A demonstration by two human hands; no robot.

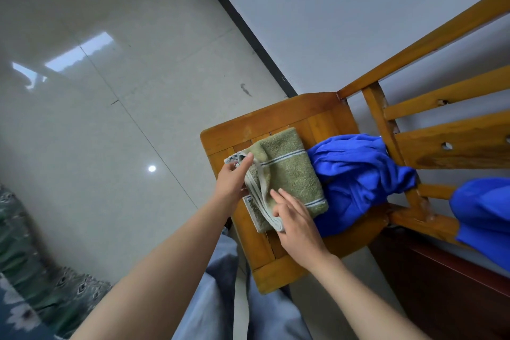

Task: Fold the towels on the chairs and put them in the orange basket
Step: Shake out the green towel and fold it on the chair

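At the far left, patterned fabric [33, 270] is seen at the frame edge, and a glossy tiled floor [110, 91] fills the space beside it. No orange basket is seen anywhere in view, so nothing can be said of its contents.

Further right, the left hand [233, 183] is closed on the near-left edge of the green towel [287, 174], the layered hem being pinched between thumb and fingers. The towel is already folded into a thick rectangle and lies on the chair [276, 262] seat. The right hand [298, 225] is laid on the towel's near corner with fingers loosely spread, pressing rather than gripping.

Just right of the green towel, and touching it, a crumpled blue towel [356, 174] is heaped against the chair back. A second blue cloth [485, 210] is draped at the right edge.

Risks are judged as follows: the stacked layers could slip apart if the fold is lifted by the hem alone; the blue towel could be dragged along, since the two are touching; the towel could be dropped while the basket is being sought.
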